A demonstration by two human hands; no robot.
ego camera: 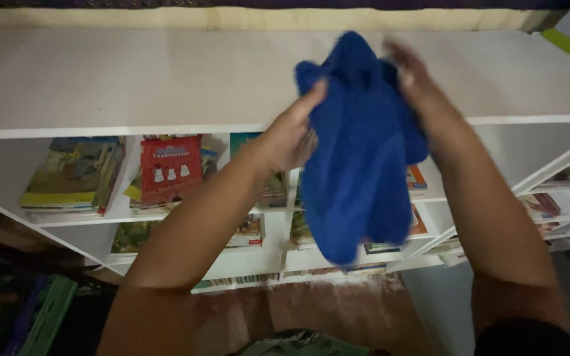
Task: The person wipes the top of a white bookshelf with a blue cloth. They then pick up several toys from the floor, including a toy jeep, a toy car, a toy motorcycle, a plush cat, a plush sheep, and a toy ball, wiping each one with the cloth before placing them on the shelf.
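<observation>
Both hands — left hand (289, 135), right hand (411, 74) — clench a blue cloth (357, 158) above the shelf (133, 79). Loose hem dangles — likely to snag books (166, 168) below.

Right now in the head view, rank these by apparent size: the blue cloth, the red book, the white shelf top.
1. white shelf top
2. blue cloth, though it is held nearer the camera, which enlarges it
3. red book

A long white bookshelf (133, 79) spans the room. On its compartments below the top board lie stacked picture books (74, 175), a red-covered book (170, 168) among them; a green crate (47, 316) sits at its lower left.
</observation>
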